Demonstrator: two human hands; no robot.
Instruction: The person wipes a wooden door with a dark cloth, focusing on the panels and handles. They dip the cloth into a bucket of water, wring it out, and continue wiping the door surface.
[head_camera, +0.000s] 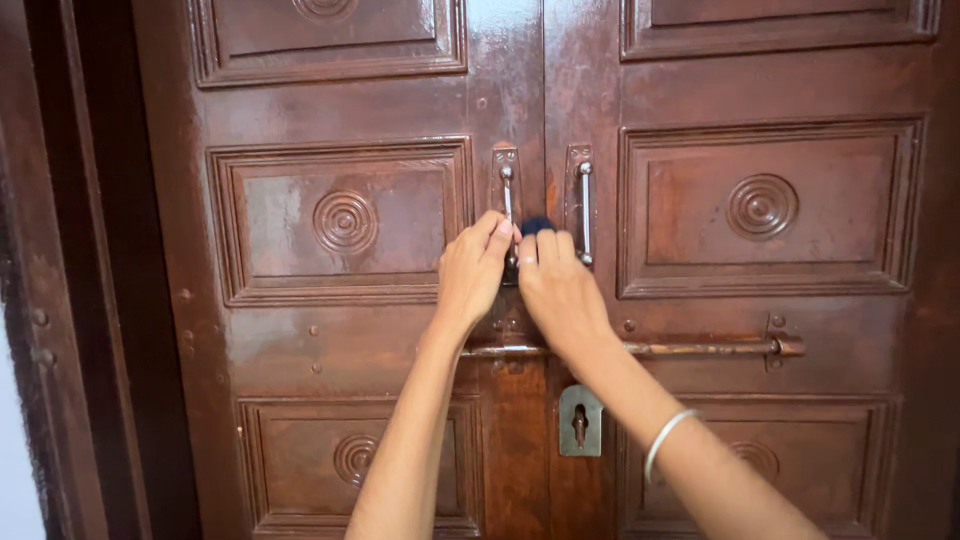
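Observation:
A dark brown wooden double door (340, 330) with carved panels fills the view. Two slim metal pull handles stand at its middle seam. My left hand (472, 268) reaches up to the left handle (507, 185), with its fingertips pinched around the handle's lower end. My right hand (556, 285) is raised beside it, just left of the right handle (584, 210). Its fingers curl over a small dark blue object (537, 224) that peeks out above the knuckles. What that object is cannot be told. The two hands touch at the fingertips. A silver bangle (665, 440) circles my right wrist.
A long metal sliding bolt (700, 348) runs across both door leaves below my hands. A metal keyhole plate (580, 420) sits lower on the right leaf. The dark door frame (90, 300) stands at the left, with a strip of pale wall (15, 470) beyond it.

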